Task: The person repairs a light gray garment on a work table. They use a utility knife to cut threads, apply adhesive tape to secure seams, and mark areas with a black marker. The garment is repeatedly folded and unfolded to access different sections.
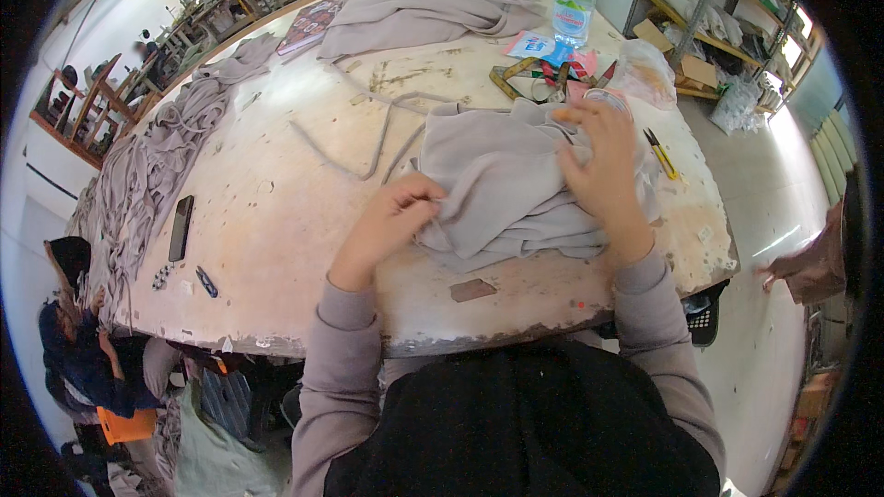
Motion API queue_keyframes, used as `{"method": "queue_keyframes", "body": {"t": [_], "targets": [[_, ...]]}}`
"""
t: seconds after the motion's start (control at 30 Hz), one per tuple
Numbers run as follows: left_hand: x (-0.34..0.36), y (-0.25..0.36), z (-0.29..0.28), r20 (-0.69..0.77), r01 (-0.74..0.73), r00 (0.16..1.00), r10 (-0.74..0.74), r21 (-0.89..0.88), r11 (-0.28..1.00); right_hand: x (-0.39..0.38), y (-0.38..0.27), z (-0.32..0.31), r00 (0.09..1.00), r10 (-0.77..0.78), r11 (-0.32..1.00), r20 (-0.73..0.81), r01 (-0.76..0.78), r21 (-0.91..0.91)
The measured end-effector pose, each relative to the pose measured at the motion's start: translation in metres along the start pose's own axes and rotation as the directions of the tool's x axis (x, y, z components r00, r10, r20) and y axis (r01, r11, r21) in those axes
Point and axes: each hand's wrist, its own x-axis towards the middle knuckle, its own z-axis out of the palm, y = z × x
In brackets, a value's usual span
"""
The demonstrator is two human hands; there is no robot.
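A heap of soft grey fabric (502, 179) lies bunched on the table in front of me. My left hand (391, 221) pinches the near left edge of this fabric between thumb and fingers. Over its right side reaches my right hand (603, 161), fingers apart and partly curled; the fingertips are slightly blurred near the fabric's far edge. Narrow grey fabric strips (378, 143) trail from the heap across the table to the left. Beside my right hand lie yellow-handled thread snips (660, 155).
A larger grey fabric pile (424, 9) sits at the far side, near a water bottle (573, 5) and a plastic bag (645, 72). More fabric (157, 161) hangs along the left edge. A phone (181, 228) and small dark snips (206, 282) rest left. A co-worker (78, 350) sits lower left.
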Motion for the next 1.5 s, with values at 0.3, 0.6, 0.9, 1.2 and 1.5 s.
{"method": "queue_keyframes", "body": {"t": [0.3, 0.6, 0.9, 1.2, 1.5], "targets": [[-0.004, 0.005, 0.019, 0.131, 0.046, 0.99, -0.053, 0.058, 0.997, -0.019, -0.05, 0.0, 0.835, -0.128, 0.897, 0.534, -0.132, 0.422], [-0.002, 0.006, 0.014, -0.141, -0.011, 0.99, -0.031, -0.293, 0.956, -0.016, -0.031, 0.001, 0.699, 0.12, 0.742, 0.705, -0.535, 0.404], [-0.007, 0.01, 0.038, -0.116, 0.021, 0.992, -0.049, -0.235, 0.972, -0.019, -0.035, 0.003, 0.804, 0.045, 0.747, 0.593, -0.421, 0.514], [-0.013, 0.018, 0.051, -0.039, 0.013, 0.999, -0.011, 0.064, 0.998, -0.022, -0.048, -0.001, 0.853, -0.034, 0.656, 0.52, -0.374, 0.656], [-0.012, 0.019, 0.058, -0.093, 0.018, 0.994, -0.057, -0.373, 0.928, -0.029, -0.044, 0.01, 0.702, 0.132, 0.197, 0.7, -0.711, 0.675]]}}
